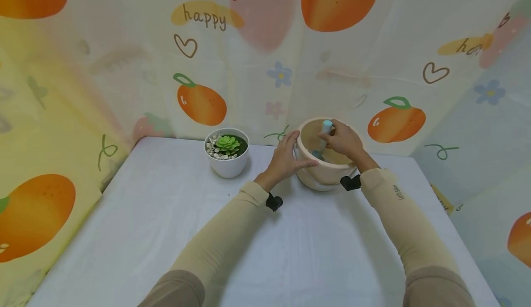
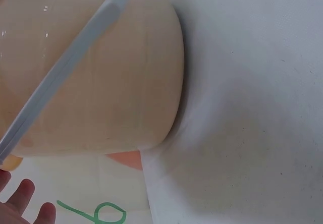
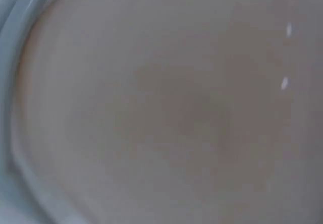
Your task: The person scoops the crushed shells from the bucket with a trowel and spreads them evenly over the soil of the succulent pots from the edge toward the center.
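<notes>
A cream bucket (image 1: 319,178) with a grey carrying handle (image 2: 75,57) stands upright at the back right of the table. My left hand (image 1: 285,159) rests against its left side at the rim, thumb stretched along the front and fingers extended; some fingertips (image 2: 22,193) show in the left wrist view. Over the bucket's mouth, my right hand (image 1: 344,141) grips the light blue handle (image 1: 326,126) of a tool that reaches down inside. The tool's lower end is mostly hidden, so I cannot tell its kind. The right wrist view shows the blurred bucket wall (image 3: 166,108) up close.
A white pot (image 1: 229,168) with a green succulent (image 1: 227,144) and white pebbles stands left of the bucket. The table has a white cloth (image 1: 307,251). A curtain (image 1: 257,85) printed with oranges hangs right behind.
</notes>
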The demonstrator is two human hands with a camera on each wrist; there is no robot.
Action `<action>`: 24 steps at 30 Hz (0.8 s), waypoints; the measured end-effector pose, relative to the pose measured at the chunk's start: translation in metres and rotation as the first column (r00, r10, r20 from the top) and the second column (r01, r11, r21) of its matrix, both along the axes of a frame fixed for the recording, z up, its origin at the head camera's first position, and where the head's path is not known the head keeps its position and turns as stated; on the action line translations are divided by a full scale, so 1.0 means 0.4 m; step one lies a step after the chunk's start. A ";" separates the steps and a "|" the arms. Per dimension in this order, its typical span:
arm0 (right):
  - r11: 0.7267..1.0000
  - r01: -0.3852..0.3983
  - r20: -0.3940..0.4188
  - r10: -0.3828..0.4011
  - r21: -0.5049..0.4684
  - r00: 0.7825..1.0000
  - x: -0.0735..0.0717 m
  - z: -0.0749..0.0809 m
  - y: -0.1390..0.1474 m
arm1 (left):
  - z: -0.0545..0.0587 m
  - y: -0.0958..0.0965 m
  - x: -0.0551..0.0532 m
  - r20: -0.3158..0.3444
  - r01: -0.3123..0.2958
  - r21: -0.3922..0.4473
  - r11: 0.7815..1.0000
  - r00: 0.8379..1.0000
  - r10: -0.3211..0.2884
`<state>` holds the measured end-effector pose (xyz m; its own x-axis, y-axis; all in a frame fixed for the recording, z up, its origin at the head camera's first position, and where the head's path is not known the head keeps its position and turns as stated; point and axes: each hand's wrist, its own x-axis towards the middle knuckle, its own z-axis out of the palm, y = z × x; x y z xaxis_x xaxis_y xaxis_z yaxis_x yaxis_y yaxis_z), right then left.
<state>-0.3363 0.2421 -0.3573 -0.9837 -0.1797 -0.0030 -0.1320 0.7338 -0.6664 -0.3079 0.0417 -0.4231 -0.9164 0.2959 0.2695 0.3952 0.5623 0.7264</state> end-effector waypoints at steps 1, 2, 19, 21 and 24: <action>1.000 0.003 -0.017 -0.003 0.010 1.000 0.000 -0.001 -0.006 | 0.001 -0.001 0.000 -0.005 -0.001 -0.006 1.000 1.000 0.001; 1.000 0.012 -0.023 -0.011 0.006 1.000 0.000 -0.002 -0.010 | 0.002 -0.001 -0.001 -0.009 -0.004 -0.011 1.000 1.000 0.004; 0.926 0.298 0.192 -0.257 -0.233 0.947 -0.009 -0.013 0.002 | 0.013 -0.001 0.000 -0.011 -0.004 -0.015 1.000 1.000 0.004; 0.918 0.301 0.201 -0.254 -0.258 0.946 -0.011 -0.019 0.005 | 0.010 0.000 -0.002 -0.010 -0.002 -0.011 1.000 1.000 0.002; 0.892 0.306 0.208 -0.246 -0.333 0.946 -0.011 -0.025 0.007 | 0.003 0.001 -0.001 -0.009 -0.002 0.002 1.000 1.000 0.002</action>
<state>-0.3408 0.2449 -0.3674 -0.9857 0.0810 -0.1479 0.1685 0.4342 -0.8849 -0.3082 0.0421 -0.4218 -0.9146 0.2936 0.2780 0.4003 0.5618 0.7240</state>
